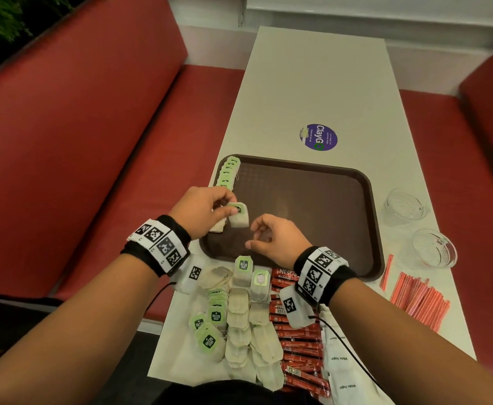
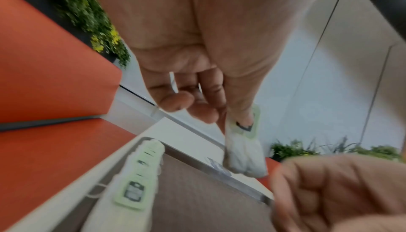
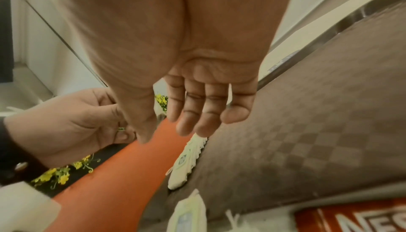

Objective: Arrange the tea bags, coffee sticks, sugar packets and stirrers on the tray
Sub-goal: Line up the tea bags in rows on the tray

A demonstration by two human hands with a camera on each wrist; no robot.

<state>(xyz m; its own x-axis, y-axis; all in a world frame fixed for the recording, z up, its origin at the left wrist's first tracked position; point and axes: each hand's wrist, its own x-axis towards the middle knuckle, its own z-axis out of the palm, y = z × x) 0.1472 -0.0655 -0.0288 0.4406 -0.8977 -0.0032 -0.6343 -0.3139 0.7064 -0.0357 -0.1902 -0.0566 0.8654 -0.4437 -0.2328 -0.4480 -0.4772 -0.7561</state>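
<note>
Left hand (image 1: 201, 210) has a thumb-and-finger grip on one tea bag (image 1: 238, 215) over the tray (image 1: 312, 211) at 9 o'clock, below the placed tea bag row (image 1: 227, 173). Right hand (image 1: 271, 239) hangs loosely curled, grip empty. Risk: the dangling bag lands skewed or knocks the row crooked.

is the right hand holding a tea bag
No, the right hand hangs empty over the tray; the left hand pinches the tea bag.
</note>
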